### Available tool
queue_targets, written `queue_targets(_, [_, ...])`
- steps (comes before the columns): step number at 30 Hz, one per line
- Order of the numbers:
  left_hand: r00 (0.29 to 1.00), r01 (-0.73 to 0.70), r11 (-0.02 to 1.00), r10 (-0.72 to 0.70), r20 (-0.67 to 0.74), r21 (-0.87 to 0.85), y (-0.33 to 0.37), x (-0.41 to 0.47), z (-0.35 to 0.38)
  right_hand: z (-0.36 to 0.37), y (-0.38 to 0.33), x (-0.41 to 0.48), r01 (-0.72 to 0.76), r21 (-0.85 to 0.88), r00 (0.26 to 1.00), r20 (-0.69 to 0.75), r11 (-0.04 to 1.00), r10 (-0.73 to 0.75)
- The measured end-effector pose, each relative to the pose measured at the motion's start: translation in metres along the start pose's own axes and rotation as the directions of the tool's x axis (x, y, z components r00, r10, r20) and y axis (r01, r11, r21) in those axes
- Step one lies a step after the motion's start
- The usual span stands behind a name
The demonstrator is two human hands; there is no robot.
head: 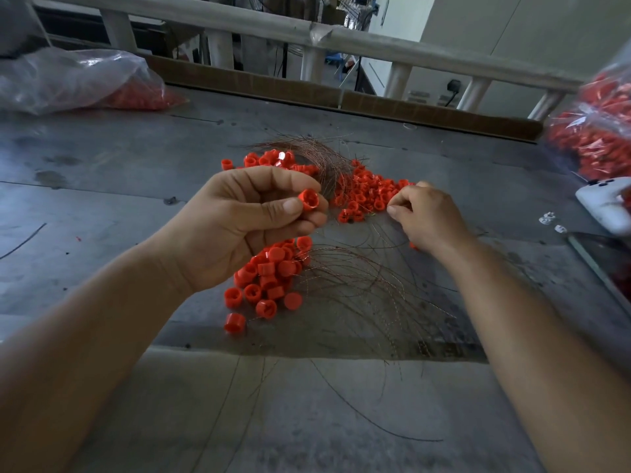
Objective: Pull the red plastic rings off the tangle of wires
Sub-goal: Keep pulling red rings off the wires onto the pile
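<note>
Pinching one red ring between thumb and fingertips, the left hand is hovering over the middle of the grey worktop. The right hand is nipping what looks like a strand of the tangle of wires, though it's honestly too fine to see clearly. That tangle is sprawling toward the near edge, partly hidden behind the left hand, with loose rings heaping beside it. A bag of red bits is getting cut off at the right edge.
</note>
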State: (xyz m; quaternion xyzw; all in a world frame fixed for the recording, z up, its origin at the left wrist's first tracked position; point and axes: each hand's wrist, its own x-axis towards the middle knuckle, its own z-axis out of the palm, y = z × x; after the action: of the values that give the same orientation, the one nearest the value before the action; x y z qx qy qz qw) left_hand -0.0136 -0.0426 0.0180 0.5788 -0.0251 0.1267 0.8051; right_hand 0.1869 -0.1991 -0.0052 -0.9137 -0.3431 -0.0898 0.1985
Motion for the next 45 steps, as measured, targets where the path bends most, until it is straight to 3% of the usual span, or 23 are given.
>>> queue_targets(2, [1.0,0.002,1.0,-0.002,-0.008,-0.002,0.0,0.0,0.0,-0.005,-0.002,0.001,-0.023,0.093,0.997,-0.066,0.995,0.029])
queue_targets(3, [1.0,0.003,1.0,-0.003,-0.015,-0.001,0.0,0.001,0.0,-0.011,-0.005,0.001,-0.055,0.228,0.993,-0.09,0.972,0.077])
queue_targets(5, [1.0,0.0,1.0,0.0,-0.03,0.007,0.0,0.001,0.0,-0.024,-0.015,-0.004,-0.096,0.566,0.984,-0.07,0.819,0.163])
queue_targets(7, [0.999,0.001,1.0,0.0,-0.04,0.016,0.0,0.001,0.001,-0.035,-0.029,-0.013,-0.081,0.769,0.99,-0.012,0.634,0.141])
queue_targets(11, [0.999,0.01,1.0,-0.009,-0.05,0.017,0.002,0.001,0.002,-0.043,-0.058,-0.031,-0.179,0.924,0.977,0.206,0.337,-0.048])
queue_targets(15, [0.998,0.02,1.0,-0.02,-0.064,0.006,0.002,0.0,0.002,-0.042,-0.073,-0.039,-0.313,0.927,0.924,0.348,0.208,-0.161])
queue_targets(22, [0.997,0.021,0.999,-0.019,-0.072,0.037,0.0,0.001,0.002,-0.039,-0.071,-0.04,-0.293,0.91,0.921,0.351,0.293,-0.169])
queue_targets(33, [0.996,0.021,0.997,-0.014,-0.086,0.074,0.001,0.001,0.004,-0.035,-0.075,-0.043,-0.353,0.924,0.899,0.378,0.148,-0.22])
queue_targets(36, [0.994,0.022,0.996,-0.014,-0.104,0.084,0.001,0.001,0.005,-0.034,-0.075,-0.044,-0.263,0.938,0.922,0.313,0.225,-0.229])
queue_targets(39, [0.99,0.01,0.99,0.01,-0.139,0.14,0.0,0.001,0.008,-0.032,-0.08,-0.049,0.026,0.904,0.963,0.092,0.427,-0.253])
queue_targets(41, [0.987,0.002,0.983,0.026,-0.156,0.182,-0.002,0.001,0.009,-0.029,-0.083,-0.052,0.206,0.813,0.953,-0.041,0.544,-0.299])
queue_targets(45, [0.982,0.001,0.974,0.041,-0.185,0.226,-0.003,0.001,0.009,-0.024,-0.084,-0.053,0.272,0.774,0.946,-0.108,0.571,-0.305])
